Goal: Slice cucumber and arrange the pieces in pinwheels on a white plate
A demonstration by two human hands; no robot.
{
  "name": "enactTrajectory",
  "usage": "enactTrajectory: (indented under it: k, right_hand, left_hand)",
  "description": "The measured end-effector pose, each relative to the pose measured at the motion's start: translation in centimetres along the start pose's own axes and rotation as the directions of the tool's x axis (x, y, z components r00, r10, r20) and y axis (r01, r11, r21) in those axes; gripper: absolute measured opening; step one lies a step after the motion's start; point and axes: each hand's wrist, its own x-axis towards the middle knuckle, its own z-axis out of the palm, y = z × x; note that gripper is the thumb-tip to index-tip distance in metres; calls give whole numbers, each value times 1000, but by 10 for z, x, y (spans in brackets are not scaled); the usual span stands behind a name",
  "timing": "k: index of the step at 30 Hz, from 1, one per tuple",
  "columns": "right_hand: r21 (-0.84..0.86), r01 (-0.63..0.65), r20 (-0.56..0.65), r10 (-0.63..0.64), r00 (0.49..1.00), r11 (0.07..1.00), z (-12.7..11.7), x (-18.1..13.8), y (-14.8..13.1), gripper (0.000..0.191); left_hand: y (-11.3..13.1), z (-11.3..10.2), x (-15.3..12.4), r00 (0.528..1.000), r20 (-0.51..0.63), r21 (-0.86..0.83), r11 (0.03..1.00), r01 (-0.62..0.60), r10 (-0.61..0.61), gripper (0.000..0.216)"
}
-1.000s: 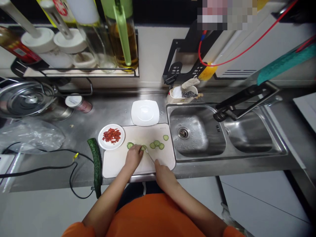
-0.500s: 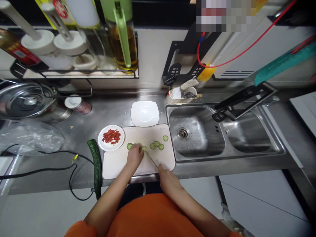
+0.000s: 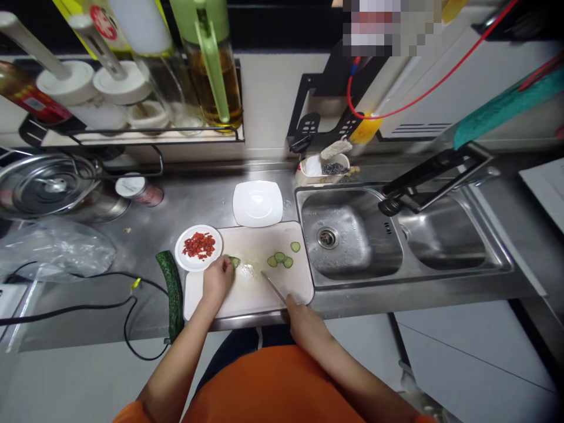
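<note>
My left hand (image 3: 217,283) is over the left part of the white cutting board (image 3: 251,299), its fingers drawn together at a few green cucumber slices (image 3: 235,261). The fingers partly cover these slices. In my right hand (image 3: 305,323), at the board's front right edge, is a knife (image 3: 274,286), its blade slanting up and left with the tip on the board. Several more cucumber slices (image 3: 279,257) lie flat on the right half, one of them apart near the far right corner. A wet patch glistens between the hands.
Left of the board lies an uncut length of cucumber (image 3: 170,288), beside a black cable (image 3: 88,305). A plate (image 3: 180,249) of chopped red pieces overlaps the board's corner. A white dish (image 3: 258,202) stands behind, and a double sink (image 3: 352,235) is at right.
My left hand has moved left, from the board's middle to the slices near the red-filled plate. The slice beside the blade is gone from there. The knife has shifted slightly right.
</note>
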Motion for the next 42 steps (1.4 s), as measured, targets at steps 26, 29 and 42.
enactTrajectory:
  k: [26,29,42]
  right_hand:
    - [15,44,-18,-43,999,999,8,-3,16,51]
    - [5,36,-5,-36,999,999,4,-4,16,52]
    - [-17,38,-4,-38,999,999,-2,-3,16,47]
  left_hand:
    - [91,54,17,940,331,32,995,-96,80,6]
    - [85,44,20,940,333,-21,997,-70,73,6]
    - [43,24,9,935,209,15,955,-295,285,17]
